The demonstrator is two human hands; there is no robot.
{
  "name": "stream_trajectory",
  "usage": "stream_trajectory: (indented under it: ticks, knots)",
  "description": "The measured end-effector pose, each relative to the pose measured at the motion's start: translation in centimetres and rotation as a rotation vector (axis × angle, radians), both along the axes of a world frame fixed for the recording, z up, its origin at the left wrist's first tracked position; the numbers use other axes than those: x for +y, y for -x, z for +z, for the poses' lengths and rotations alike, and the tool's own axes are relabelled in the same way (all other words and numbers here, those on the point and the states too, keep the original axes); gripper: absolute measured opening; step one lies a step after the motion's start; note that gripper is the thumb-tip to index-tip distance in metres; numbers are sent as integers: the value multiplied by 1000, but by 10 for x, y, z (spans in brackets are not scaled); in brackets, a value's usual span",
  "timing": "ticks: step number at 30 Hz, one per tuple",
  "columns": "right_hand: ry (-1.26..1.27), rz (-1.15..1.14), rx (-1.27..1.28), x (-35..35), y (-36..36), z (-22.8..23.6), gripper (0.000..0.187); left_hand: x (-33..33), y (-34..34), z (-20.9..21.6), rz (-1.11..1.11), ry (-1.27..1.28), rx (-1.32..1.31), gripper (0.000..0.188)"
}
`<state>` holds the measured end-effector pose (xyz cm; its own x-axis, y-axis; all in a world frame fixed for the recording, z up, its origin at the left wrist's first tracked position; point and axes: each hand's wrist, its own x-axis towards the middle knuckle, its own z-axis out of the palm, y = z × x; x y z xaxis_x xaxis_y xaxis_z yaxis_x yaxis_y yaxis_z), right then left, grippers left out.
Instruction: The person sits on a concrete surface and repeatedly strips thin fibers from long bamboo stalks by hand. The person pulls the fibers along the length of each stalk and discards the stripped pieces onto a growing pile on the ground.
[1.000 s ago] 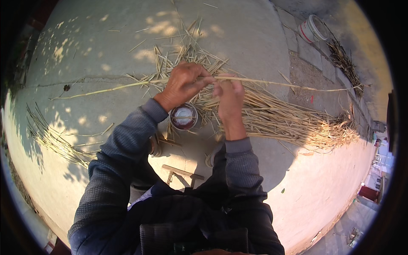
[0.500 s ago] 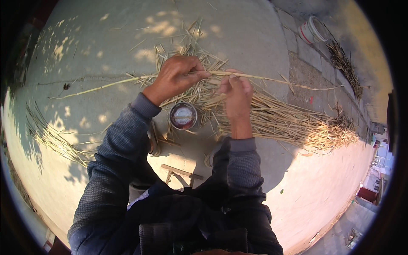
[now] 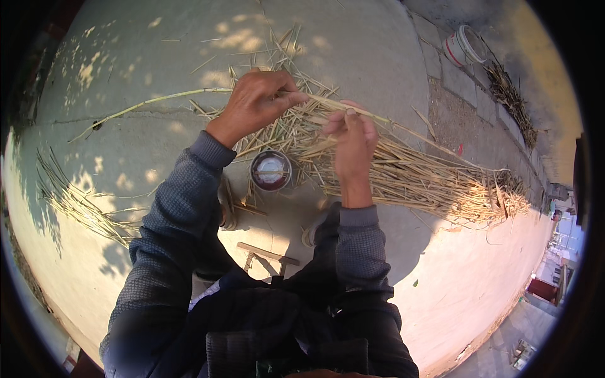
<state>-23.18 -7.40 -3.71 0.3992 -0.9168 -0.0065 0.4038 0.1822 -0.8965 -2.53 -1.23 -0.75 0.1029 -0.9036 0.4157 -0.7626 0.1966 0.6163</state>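
Note:
My left hand [image 3: 261, 101] is closed round a long straw stalk [image 3: 161, 98] with thumb and forefinger pinched. The stalk's thin greenish end curves away to the left. On the right it slopes down past my right hand [image 3: 353, 138], whose fingers are closed on the same stalk, a little nearer to me. Below both hands lie short loose straw pieces [image 3: 307, 85], scattered on the ground. A round metal tin [image 3: 271, 170] stands near my feet; what is inside looks pale, and a stick seems to lie across it.
A large heap of straw stalks [image 3: 428, 183] spreads to the right. A smaller bundle of thin stalks [image 3: 88, 211] lies at the left. Far right are a white bucket [image 3: 465, 45] and a dark bundle of dry stalks [image 3: 512, 97]. A wooden piece [image 3: 269, 253] sits between my legs.
The stalk has tilted: its right part now slopes down toward the heap, and its left part has risen into a curve. Both hands have shifted only slightly.

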Motion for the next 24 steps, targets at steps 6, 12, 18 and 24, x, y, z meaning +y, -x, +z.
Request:
stream_trajectory:
  ticks: [6, 12, 18, 24]
  knots:
    - [191, 0, 198, -1, 3, 5, 21, 0, -8, -9, -18, -125, 253, 22]
    - [331, 33, 313, -1, 6, 11, 21, -2, -13, -17, -29, -184, 362, 30]
    - [255, 13, 285, 3, 3, 12, 21, 1, -10, -18, -80, -258, 333, 24]
    - [227, 78, 320, 5, 3, 12, 20, 1, -1, -17, -153, -373, 473, 29]
